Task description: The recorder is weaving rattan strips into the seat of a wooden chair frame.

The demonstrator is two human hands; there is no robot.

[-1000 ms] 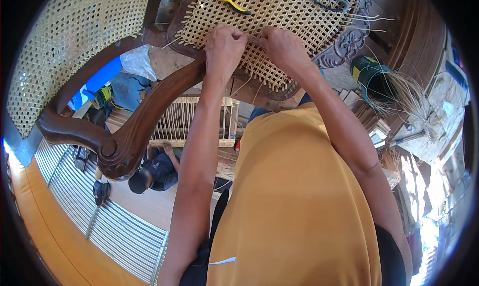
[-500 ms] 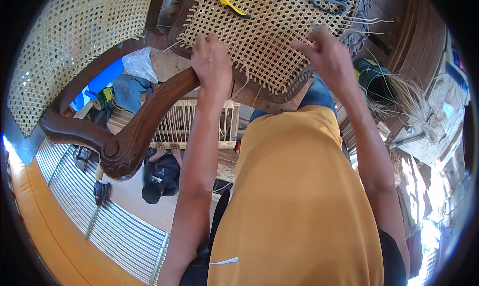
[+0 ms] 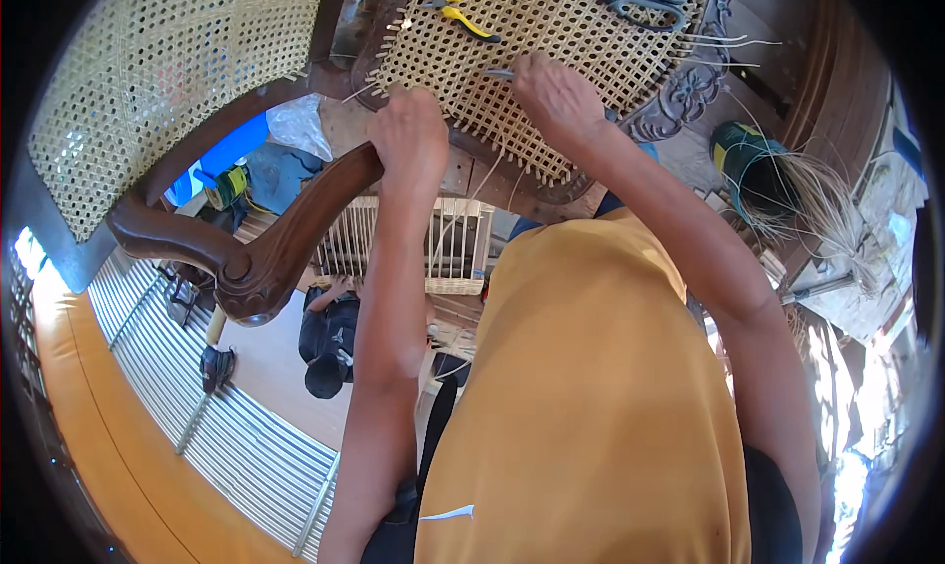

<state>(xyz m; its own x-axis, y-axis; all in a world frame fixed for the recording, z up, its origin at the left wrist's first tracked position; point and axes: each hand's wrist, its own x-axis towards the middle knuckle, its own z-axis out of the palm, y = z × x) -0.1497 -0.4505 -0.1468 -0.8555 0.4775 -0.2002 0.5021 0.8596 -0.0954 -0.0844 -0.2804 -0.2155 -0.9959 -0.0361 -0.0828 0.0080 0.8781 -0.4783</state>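
Right hand [image 3: 558, 99] pinches a slim tool [image 3: 499, 73]; left hand [image 3: 409, 131] lies apart, its grip hidden. Cane panel [image 3: 541, 31], beneath and beyond them, appears mostly woven; loose strands [image 3: 724, 41] to their right seem untrimmed.

A pale tan seat woven from cane [image 3: 561, 34], full of little holes.
It sits in a dark brown wooden frame [image 3: 692, 97] with carved edges. Short ends stick out along its near side, and long loose strands [image 3: 724, 39] poke out right. A thin grey tool [image 3: 499, 73] points left over it.
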